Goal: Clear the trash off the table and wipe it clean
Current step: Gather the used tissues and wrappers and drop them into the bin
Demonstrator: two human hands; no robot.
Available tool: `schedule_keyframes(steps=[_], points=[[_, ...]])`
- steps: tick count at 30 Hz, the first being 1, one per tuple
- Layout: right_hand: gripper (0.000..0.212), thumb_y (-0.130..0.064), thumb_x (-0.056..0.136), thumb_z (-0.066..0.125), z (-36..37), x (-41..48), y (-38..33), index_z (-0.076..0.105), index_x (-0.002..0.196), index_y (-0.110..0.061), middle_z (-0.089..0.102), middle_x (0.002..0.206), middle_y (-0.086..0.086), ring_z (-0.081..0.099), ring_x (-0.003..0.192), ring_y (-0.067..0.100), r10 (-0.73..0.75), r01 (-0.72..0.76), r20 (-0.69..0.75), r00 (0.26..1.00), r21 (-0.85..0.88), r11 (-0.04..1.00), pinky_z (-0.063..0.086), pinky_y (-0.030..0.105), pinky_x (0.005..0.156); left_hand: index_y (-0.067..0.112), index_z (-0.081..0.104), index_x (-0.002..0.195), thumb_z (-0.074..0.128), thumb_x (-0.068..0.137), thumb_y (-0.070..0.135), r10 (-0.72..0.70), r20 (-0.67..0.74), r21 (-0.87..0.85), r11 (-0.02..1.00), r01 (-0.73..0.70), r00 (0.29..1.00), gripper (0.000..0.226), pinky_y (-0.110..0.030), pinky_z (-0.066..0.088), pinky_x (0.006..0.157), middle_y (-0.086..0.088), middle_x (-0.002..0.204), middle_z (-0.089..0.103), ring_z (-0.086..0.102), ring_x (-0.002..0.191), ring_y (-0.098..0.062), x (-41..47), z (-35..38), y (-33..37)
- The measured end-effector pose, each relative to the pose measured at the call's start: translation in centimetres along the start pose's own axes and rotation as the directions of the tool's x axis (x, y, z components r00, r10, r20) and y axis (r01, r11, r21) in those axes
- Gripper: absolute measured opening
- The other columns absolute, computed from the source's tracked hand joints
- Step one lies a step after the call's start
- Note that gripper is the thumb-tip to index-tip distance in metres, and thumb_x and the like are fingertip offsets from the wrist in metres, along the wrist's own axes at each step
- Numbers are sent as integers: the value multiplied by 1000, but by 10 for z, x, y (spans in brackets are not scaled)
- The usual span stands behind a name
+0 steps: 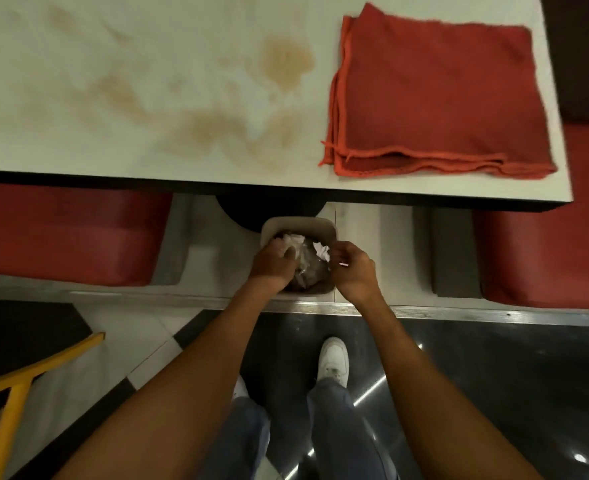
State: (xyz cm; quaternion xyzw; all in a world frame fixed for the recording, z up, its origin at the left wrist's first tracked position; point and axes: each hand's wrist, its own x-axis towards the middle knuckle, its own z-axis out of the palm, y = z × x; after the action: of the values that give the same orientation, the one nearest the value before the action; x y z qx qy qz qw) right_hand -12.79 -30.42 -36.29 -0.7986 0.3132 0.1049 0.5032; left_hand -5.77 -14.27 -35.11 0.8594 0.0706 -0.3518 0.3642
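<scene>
A small beige bin [298, 226] stands on the floor below the table's near edge, filled with crumpled white paper [321, 251] and clear plastic wrap. My left hand [273, 266] reaches into the bin, its fingers pressed on the paper and plastic. My right hand [354, 271] hovers over the bin's right rim with fingers curled, a scrap of white at its fingertips. On the white table [147, 46], brown smears [286, 62] spread across the middle. A folded red cloth [435, 98] lies at the table's right end.
Red bench seats sit under the table, one at the left [61, 233] and one at the right [545, 251]. The table's dark pedestal base [268, 209] is just behind the bin. A yellow frame [16, 393] stands at the lower left. My white shoes and jeans are on the dark glossy floor.
</scene>
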Motion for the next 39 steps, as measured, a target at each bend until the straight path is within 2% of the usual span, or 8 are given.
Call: schedule_keyframes(steps=[2, 7, 12, 17, 21, 26, 33, 39], points=[[31, 0, 94, 59, -4, -21, -17, 71, 117, -18, 73, 96, -2, 68, 89, 14, -22, 22, 12, 1000, -17, 1000, 48, 5, 79, 13, 60, 138, 48, 109, 31, -3, -4, 15, 1000, 3, 1000, 36, -33, 47, 104, -11, 143, 63, 59, 129, -31, -24, -14, 8], [37, -2, 91, 60, -18, -70, -68, 72, 123, -16, 76, 106, -1, 69, 97, 15, -50, 56, 85, 995, -62, 996, 53, 22, 93, 17, 62, 132, 53, 106, 34, 8, -5, -30, 1000, -8, 1000, 32, -34, 49, 102, -11, 134, 66, 62, 123, -30, -87, -46, 21], [34, -5, 93, 58, -37, -124, -121, 73, 122, -15, 74, 109, 0, 66, 99, 14, -147, 160, 103, 984, -126, 979, 47, 16, 90, 18, 65, 129, 56, 104, 28, 68, -37, -33, 997, -69, 997, 28, -26, 44, 85, -3, 124, 68, 62, 104, -17, -154, -83, 39], [28, -8, 93, 62, -64, -170, -167, 75, 116, -19, 76, 106, -8, 67, 92, 7, -246, 261, 118, 962, -136, 956, 51, 19, 91, 20, 66, 120, 58, 103, 28, 134, -75, -13, 991, -135, 988, 21, -29, 50, 90, -2, 116, 70, 66, 105, -19, -216, -119, 57], [23, -12, 95, 63, -88, -193, -204, 75, 111, -23, 73, 98, -13, 66, 86, 0, -344, 360, 125, 931, -154, 920, 48, 15, 83, 18, 67, 120, 60, 103, 27, 205, -164, -10, 978, -210, 965, 21, -21, 46, 84, 1, 112, 72, 68, 102, -15, -247, -146, 81], [22, -13, 98, 63, -120, -190, -256, 75, 114, -21, 74, 103, -12, 64, 83, -8, -438, 461, 166, 884, -152, 874, 47, 4, 74, 15, 68, 124, 56, 107, 25, 276, -260, -13, 957, -289, 925, 23, -21, 46, 87, 1, 112, 70, 65, 100, -12, -264, -172, 128], [27, -15, 98, 60, -171, -150, -337, 73, 121, -21, 73, 112, -10, 67, 94, 1, -561, 591, 204, 802, -145, 793, 55, 19, 83, 18, 66, 127, 52, 108, 27, 273, -388, -99, 937, -334, 880, 25, -24, 45, 89, 3, 119, 67, 62, 103, -13, -258, -210, 203], [29, -14, 97, 60, -183, -115, -402, 72, 123, -20, 72, 111, -7, 66, 91, -2, -604, 644, 238, 760, -155, 749, 44, 2, 69, 19, 64, 131, 51, 109, 28, 252, -468, -152, 921, -358, 847, 27, -23, 42, 88, 5, 124, 65, 59, 106, -11, -242, -244, 241]])
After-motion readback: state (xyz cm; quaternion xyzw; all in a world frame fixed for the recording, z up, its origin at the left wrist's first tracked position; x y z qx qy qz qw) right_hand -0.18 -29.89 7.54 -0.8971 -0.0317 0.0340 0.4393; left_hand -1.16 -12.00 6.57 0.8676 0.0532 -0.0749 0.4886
